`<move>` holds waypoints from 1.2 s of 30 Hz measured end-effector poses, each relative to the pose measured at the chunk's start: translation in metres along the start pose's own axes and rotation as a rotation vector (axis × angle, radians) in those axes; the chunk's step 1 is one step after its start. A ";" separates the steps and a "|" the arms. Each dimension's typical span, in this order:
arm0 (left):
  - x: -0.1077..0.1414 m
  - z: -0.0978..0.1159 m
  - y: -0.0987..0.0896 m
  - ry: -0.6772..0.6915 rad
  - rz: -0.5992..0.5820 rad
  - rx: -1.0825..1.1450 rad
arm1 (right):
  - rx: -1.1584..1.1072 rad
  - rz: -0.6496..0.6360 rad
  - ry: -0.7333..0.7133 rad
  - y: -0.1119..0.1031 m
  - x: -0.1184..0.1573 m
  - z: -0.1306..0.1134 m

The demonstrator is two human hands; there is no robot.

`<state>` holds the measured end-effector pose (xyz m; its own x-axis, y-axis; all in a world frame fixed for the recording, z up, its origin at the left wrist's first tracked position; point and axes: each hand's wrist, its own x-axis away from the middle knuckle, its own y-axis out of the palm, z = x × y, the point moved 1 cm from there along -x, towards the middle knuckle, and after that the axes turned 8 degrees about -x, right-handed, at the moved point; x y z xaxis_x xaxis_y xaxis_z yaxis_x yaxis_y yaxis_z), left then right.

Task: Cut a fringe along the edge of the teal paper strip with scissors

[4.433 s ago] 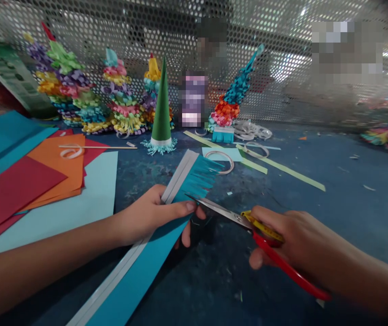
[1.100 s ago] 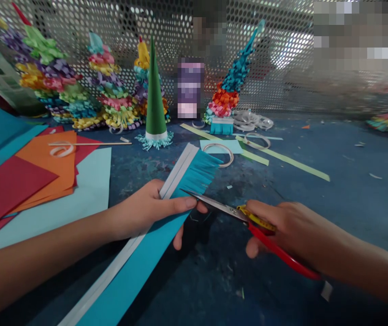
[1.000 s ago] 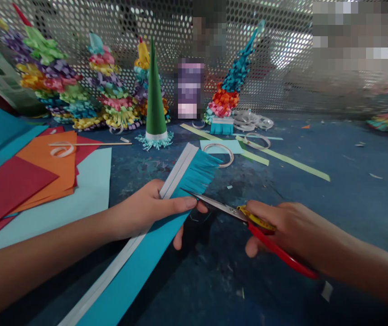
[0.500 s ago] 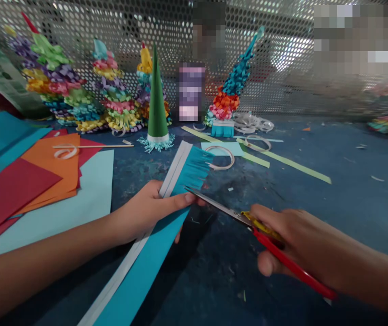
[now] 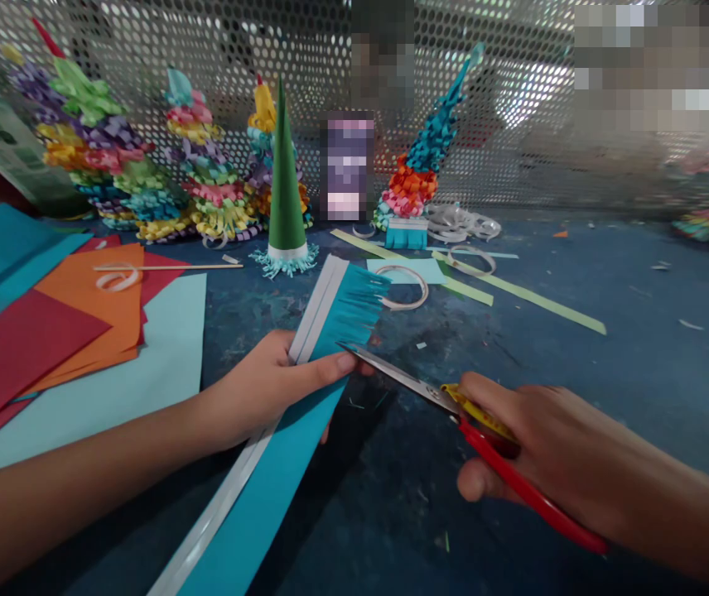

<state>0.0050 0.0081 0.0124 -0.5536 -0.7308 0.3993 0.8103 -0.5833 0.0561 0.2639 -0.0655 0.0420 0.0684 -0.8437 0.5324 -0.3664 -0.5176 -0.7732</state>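
Bracing blue strip (image 5: 280, 472), left hand (image 5: 271, 385) clamped beside fringe (image 5: 358, 306), likely limiting flex; right hand (image 5: 534, 430) grip clamped round scissors (image 5: 405, 381).

Your strip (image 5: 273, 468) is blue and white; your scissors (image 5: 467, 434) are red, yellow and silver. Your cone (image 5: 288, 194) is mostly green, your table (image 5: 653, 381) dark blue.

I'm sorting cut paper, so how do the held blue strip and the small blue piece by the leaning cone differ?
The blue strip is long, the small blue piece short. The strip slants in the left hand; the small piece rests by the leaning cone. The strip's far end is cut finely, the small piece more coarsely. Both are blue, pale along one edge.
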 end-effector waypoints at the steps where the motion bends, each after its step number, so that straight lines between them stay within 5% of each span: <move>1: 0.000 0.000 0.000 -0.007 0.011 -0.002 | -0.012 -0.003 0.005 0.000 0.000 -0.001; 22: 0.000 -0.003 -0.001 0.014 0.000 -0.026 | 0.016 0.047 -0.009 0.001 0.000 0.000; 30: 0.007 0.010 0.003 -0.050 -0.019 -0.050 | -0.231 -0.039 -0.105 -0.001 0.001 0.006; 36: 0.009 0.011 0.005 -0.046 0.015 -0.066 | -0.212 -0.077 -0.172 0.000 -0.001 0.011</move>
<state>0.0057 0.0023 0.0260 -0.5312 -0.7233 0.4413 0.8030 -0.5959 -0.0101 0.2739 -0.0663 0.0375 0.2540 -0.8239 0.5066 -0.5383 -0.5556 -0.6337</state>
